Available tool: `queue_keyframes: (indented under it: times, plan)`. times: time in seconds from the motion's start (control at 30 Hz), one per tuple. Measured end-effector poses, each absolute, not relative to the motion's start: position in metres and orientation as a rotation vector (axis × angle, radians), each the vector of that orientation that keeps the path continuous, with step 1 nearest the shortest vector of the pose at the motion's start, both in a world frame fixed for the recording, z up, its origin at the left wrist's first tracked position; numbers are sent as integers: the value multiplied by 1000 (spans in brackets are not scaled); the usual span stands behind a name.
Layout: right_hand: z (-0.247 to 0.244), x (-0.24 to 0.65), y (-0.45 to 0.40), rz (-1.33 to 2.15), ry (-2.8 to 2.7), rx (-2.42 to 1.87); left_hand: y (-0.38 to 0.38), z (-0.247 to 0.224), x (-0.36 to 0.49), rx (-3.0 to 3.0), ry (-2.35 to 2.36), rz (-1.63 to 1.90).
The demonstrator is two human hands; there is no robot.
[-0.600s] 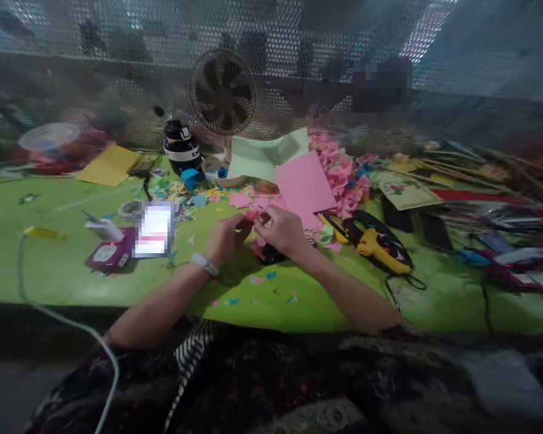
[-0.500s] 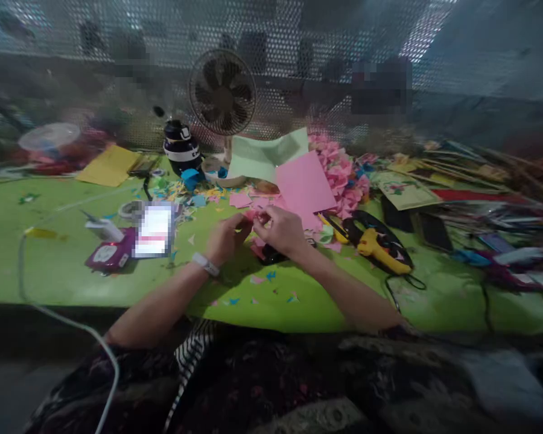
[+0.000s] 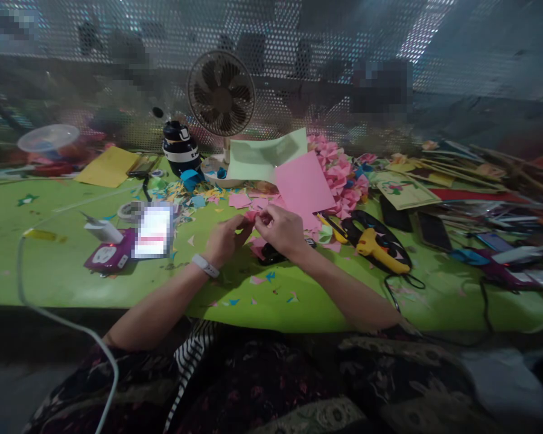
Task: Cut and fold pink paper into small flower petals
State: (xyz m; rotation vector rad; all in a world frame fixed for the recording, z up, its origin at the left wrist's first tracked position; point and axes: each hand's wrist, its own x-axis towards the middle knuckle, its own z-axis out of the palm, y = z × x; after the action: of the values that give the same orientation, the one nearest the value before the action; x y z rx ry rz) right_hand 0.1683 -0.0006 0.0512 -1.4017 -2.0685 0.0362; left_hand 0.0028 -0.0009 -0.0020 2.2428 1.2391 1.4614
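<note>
Between my fingertips is a small piece of pink paper [image 3: 252, 214], partly covered by the fingers. My left hand [image 3: 226, 237] pinches it from the left, with a white band on that wrist. My right hand [image 3: 280, 229] is closed on its right side, thumb and forefinger together. Under my right hand lie a black object [image 3: 270, 255] and another pink scrap [image 3: 257, 247], both half hidden. Just beyond the hands, a pink paper sheet [image 3: 304, 185] leans on a pale green sheet [image 3: 266, 158], beside a heap of pink paper flowers [image 3: 337, 172].
A yellow glue gun [image 3: 382, 250] and a yellow cutter [image 3: 332, 228] lie to the right. Left are a lit phone [image 3: 154, 230] and a purple power socket [image 3: 111, 256] with a white cable. A dark bottle [image 3: 181, 150] and a fan [image 3: 221, 93] stand behind.
Both hands stay together at the pink paper, with only slight finger movement. The view has shifted very slightly.
</note>
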Motion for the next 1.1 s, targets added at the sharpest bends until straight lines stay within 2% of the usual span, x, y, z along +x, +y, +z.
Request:
queue_keyframes:
  times: [0.6,0.9,1.1]
  plan:
    - [48,168,1,-58,-2033,-1392,-5,5,5,2303,1249,1495]
    - [60,179,6,91,-1954,-1270,3,0,6,2154,1283,1559]
    - [63,190,19,244,-1933,-1372,6,-3,8,2100,1258,1659]
